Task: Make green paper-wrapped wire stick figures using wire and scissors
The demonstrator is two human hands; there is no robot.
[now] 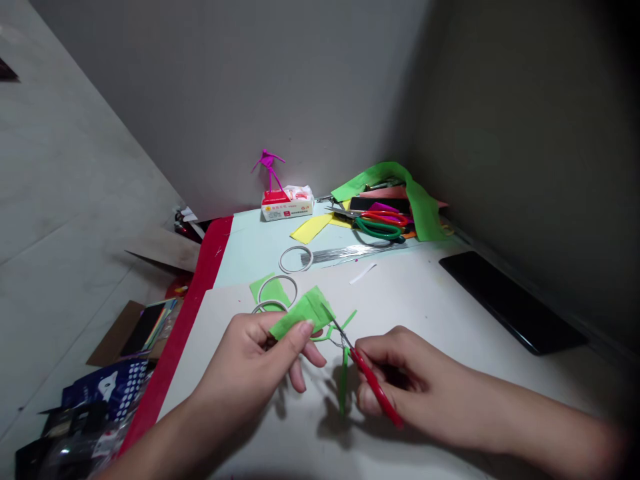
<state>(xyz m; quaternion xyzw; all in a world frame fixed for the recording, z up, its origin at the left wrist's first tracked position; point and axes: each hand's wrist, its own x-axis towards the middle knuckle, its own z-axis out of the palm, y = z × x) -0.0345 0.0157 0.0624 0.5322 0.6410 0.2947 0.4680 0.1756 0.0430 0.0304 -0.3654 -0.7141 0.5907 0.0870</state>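
Observation:
My left hand [265, 360] pinches a folded piece of green paper [300, 312] between thumb and fingers, just above the table. My right hand [415, 380] is closed round small red-handled scissors [373, 383], whose thin blades meet the paper's right edge. Thin green strips [344, 380] hang and curl below the cut. Two wire rings [274, 293] lie on a green scrap just beyond my left hand.
Farther back lie a third wire ring [296, 259], a bundle of straight wires [350, 252], yellow paper [313, 228], red and green scissors [383, 223], green paper [423, 203], a tissue pack [287, 203] with a magenta figure [270, 167]. A black phone [510, 300] lies right. Packets [100, 400] sit on the floor left.

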